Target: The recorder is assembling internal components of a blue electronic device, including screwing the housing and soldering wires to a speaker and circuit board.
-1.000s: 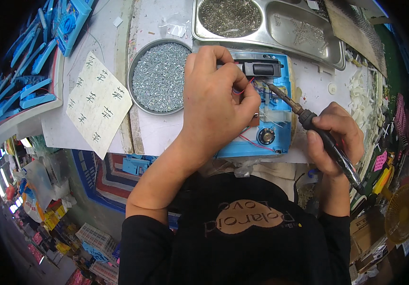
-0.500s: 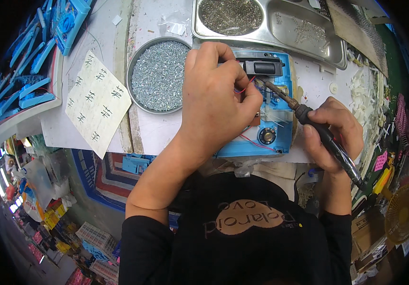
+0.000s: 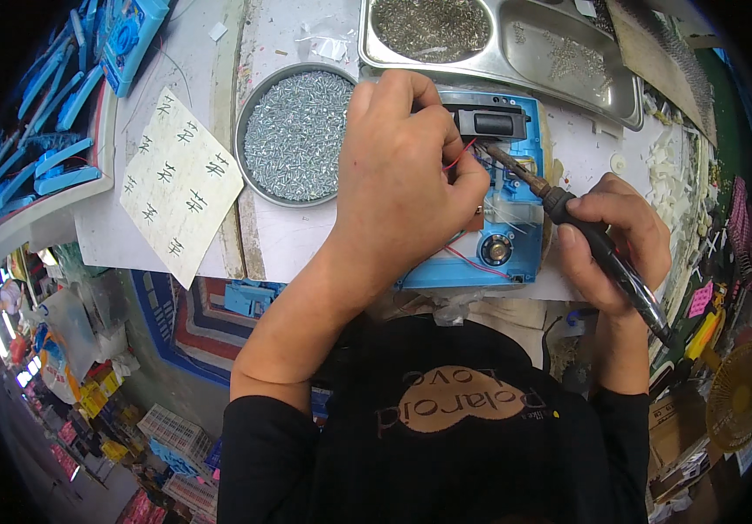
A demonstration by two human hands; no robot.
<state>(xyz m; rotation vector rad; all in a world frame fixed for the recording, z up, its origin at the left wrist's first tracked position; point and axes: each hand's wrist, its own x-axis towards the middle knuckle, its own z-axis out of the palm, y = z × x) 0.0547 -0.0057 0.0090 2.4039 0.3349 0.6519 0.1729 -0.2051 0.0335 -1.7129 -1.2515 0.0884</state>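
My left hand (image 3: 398,183) is closed in a pinch over the left part of an opened blue plastic housing (image 3: 424,277). A thin red wire (image 3: 460,158) comes out at its fingertips. The back of this hand hides the housing's left side. In my right hand (image 3: 634,227) is a black-handled soldering iron (image 3: 559,204), slanting up to the left. Its tip meets the wiring just below a black module (image 3: 494,125) in the housing; whether it touches the red wire I cannot tell. A round speaker-like part (image 3: 495,251) sits lower in the housing.
A round tin of small silver screws (image 3: 297,131) stands left of my left hand. Behind the housing lies a metal compartment tray (image 3: 559,65) with small parts. A marked paper sheet (image 3: 175,188) lies left; blue plastic casings (image 3: 65,105) are piled at far left.
The view has shifted slightly. Both hands keep their grips, and the iron's tip stays at the wiring below the black module.
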